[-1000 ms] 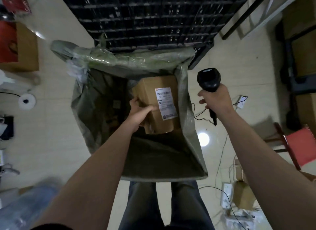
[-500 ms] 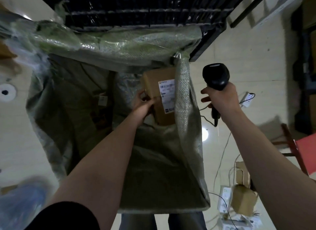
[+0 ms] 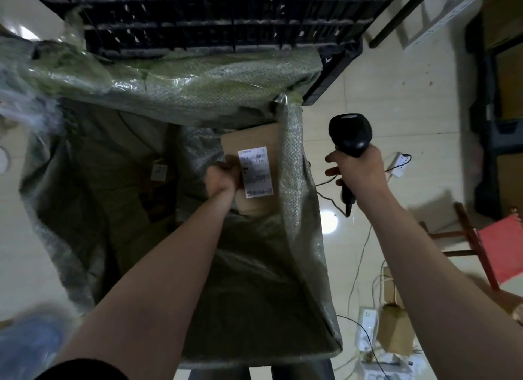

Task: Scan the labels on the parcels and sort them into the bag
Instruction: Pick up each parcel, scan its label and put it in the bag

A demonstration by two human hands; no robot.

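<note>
Brown cardboard parcel (image 3: 250,137) with 1 white printed label (image 3: 256,171) facing up sits inside the big green woven plastic bag (image 3: 254,280), against its right wall near the far right corner. The left hand (image 3: 222,176) grips the parcel's left edge, fingers curled over it, the forearm reaching down through the bag's mouth. The right hand (image 3: 359,170) is outside the bag, just beyond that wall, wrapped round the handle of a black handheld barcode scanner (image 3: 349,133). The scanner's thin cable (image 3: 359,255) trails to the pale tiled floor (image 3: 396,96).

A black slatted plastic crate (image 3: 212,14) stands behind the bag, against its far rim. To the right are a white power strip (image 3: 400,164) near the scanner hand, a red-seated wooden chair (image 3: 501,246), and a small brown cardboard box (image 3: 394,331) among loose wires. The bag's right wall stands between the 2 hands.

The bag's mouth is spread wide, with open room left of the parcel. Deep in the dark left half lies something bearing a small white tag (image 3: 159,172); what it is cannot be told.
</note>
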